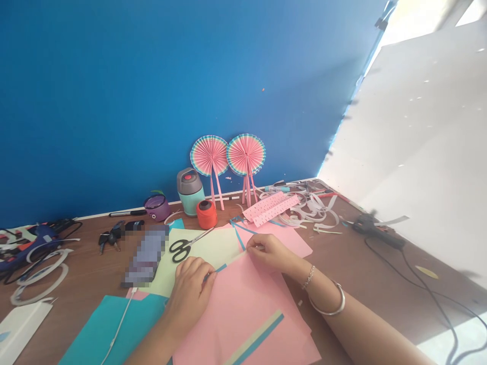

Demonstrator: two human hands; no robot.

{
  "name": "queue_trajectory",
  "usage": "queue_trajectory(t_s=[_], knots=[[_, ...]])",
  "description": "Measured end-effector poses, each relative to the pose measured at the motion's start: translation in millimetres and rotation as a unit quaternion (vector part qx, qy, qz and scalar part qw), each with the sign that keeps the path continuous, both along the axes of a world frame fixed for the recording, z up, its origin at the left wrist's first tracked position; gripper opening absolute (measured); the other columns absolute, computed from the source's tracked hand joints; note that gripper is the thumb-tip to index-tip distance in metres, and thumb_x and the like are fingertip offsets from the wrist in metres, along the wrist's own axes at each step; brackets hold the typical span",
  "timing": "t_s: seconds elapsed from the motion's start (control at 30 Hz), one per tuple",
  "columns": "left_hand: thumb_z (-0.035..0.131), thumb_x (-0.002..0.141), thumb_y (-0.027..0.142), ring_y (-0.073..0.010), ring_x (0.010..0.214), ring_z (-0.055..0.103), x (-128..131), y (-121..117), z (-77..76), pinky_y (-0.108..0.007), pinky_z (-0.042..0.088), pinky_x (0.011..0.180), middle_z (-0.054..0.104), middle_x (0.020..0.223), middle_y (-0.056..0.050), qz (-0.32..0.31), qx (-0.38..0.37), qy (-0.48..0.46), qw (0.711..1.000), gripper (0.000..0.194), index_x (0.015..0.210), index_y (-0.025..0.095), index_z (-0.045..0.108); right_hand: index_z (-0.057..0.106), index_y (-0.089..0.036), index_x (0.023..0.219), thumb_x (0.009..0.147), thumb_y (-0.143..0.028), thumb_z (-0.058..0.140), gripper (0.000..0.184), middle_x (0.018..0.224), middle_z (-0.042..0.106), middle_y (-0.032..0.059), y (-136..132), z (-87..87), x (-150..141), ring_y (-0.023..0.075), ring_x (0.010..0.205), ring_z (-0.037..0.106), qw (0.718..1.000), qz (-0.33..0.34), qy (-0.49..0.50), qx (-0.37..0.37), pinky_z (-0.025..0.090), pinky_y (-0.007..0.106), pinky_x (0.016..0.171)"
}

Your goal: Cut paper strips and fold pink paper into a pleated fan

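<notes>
A sheet of pink paper (251,294) lies in front of me. Across its lower part runs a pale yellow and blue paper strip (256,337). My left hand (193,286) is closed at the sheet's far left edge, where a bit of blue strip (221,267) shows by the thumb. At the far right corner, my right hand (269,252) pinches the sheet's edge between thumb and fingers; a pale sliver shows there. Black-handled scissors (182,249) rest on pale yellow-green paper (224,241) just beyond my left hand.
Two pleated pink paper fans (246,154) lean on the blue wall. Before them stand a teal flask (190,195), an orange thread spool (206,214) and a purple cup (157,208). Paper scraps (319,210) lie right; a blurred phone (146,256), keys (110,237) and teal paper (114,329) left.
</notes>
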State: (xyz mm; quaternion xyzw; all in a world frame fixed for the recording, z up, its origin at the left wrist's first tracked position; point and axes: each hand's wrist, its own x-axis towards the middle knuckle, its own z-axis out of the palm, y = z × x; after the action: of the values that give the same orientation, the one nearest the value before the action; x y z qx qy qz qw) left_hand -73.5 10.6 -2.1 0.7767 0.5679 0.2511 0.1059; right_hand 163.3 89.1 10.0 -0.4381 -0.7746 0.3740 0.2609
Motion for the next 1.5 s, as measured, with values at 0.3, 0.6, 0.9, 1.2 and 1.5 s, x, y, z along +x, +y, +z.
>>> queue_trajectory(t_s=[0.3, 0.6, 0.9, 1.2, 1.5], knots=[[0.041, 0.091, 0.025, -0.0202, 0.08, 0.052, 0, 0, -2.0, -0.037, 0.041, 0.077, 0.057, 0.075, -0.001, -0.001, 0.016, 0.0, 1.0, 0.023, 0.071, 0.022, 0.052, 0.058, -0.016, 0.072, 0.074, -0.019, 0.047, 0.011, 0.069, 0.059, 0.0003, 2, -8.1, -4, 0.0134, 0.064, 0.052, 0.996, -0.046, 0.05, -0.063, 0.038, 0.023, 0.057], [0.043, 0.091, 0.026, -0.0212, 0.083, 0.054, -6, 3, -0.3, -0.038, 0.041, 0.079, 0.061, 0.077, -0.002, 0.014, 0.02, -0.002, 1.0, 0.021, 0.076, 0.023, 0.058, 0.064, -0.016, 0.081, 0.081, -0.015, 0.04, 0.023, 0.08, 0.062, 0.0048, 22, -14.0, 16, 0.0177, 0.074, 0.054, 0.977, -0.175, -0.111, 0.057, 0.036, 0.026, 0.063], [0.048, 0.088, 0.028, -0.0214, 0.083, 0.056, -4, 2, 0.8, -0.037, 0.044, 0.077, 0.062, 0.08, -0.001, 0.021, 0.027, -0.025, 0.999, 0.012, 0.086, 0.024, 0.059, 0.067, -0.019, 0.095, 0.086, -0.021, 0.045, 0.024, 0.106, 0.062, 0.0114, 15, -12.7, 14, 0.0287, 0.105, 0.047, 0.905, -0.241, -0.288, 0.202, 0.031, 0.038, 0.083], [0.048, 0.087, 0.027, -0.0216, 0.083, 0.055, -3, 2, 1.8, -0.036, 0.044, 0.076, 0.062, 0.08, -0.001, 0.014, 0.024, -0.03, 0.999, 0.012, 0.081, 0.024, 0.058, 0.064, -0.019, 0.075, 0.084, -0.016, 0.046, 0.02, 0.081, 0.066, 0.0056, 12, -3.3, 6, 0.02, 0.081, 0.055, 0.964, -0.164, -0.122, 0.171, 0.035, 0.029, 0.071], [0.05, 0.089, 0.027, -0.0225, 0.088, 0.055, -3, 3, -0.8, -0.037, 0.044, 0.079, 0.063, 0.084, -0.002, -0.016, 0.005, -0.021, 1.0, 0.013, 0.084, 0.024, 0.062, 0.047, -0.018, 0.055, 0.084, -0.015, 0.044, 0.029, 0.059, 0.054, 0.0011, 5, -14.8, -7, 0.0146, 0.063, 0.045, 0.972, -0.075, -0.133, 0.18, 0.03, 0.027, 0.063]])
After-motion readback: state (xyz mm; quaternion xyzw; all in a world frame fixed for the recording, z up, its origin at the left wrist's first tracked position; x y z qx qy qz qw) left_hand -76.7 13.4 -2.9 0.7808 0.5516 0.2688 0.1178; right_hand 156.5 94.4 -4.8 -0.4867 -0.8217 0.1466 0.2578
